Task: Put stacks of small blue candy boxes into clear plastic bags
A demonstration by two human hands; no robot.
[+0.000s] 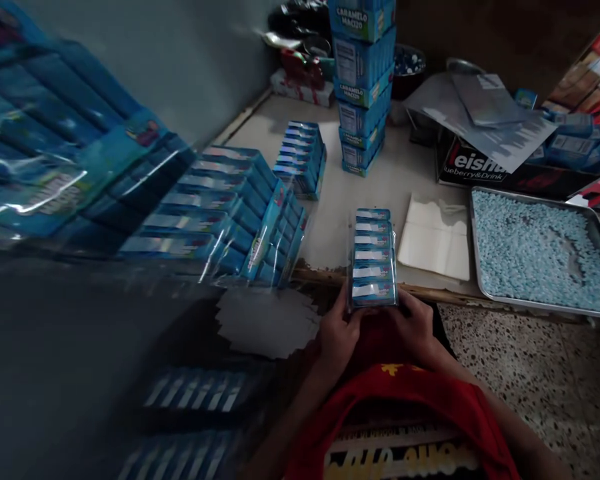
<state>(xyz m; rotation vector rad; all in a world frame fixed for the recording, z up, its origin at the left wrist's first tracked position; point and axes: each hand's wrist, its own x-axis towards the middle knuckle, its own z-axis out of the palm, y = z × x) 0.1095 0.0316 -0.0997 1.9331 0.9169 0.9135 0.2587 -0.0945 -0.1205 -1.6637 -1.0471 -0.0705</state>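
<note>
A clear-wrapped pack of several small blue boxes (373, 257) stands on end at the table's front edge. My left hand (339, 330) grips its lower left side, fingers curled around it. My right hand (416, 321) holds its lower right side the same way. Both hands sit just below the table edge, above my red shirt.
More wrapped packs of blue boxes (240, 213) lie stacked to the left, with another pack (303, 157) behind. A tall stack of blue cartons (363, 87) stands at the back. A metal tray (598, 230) of small blue candies sits right, beside white paper (436, 237).
</note>
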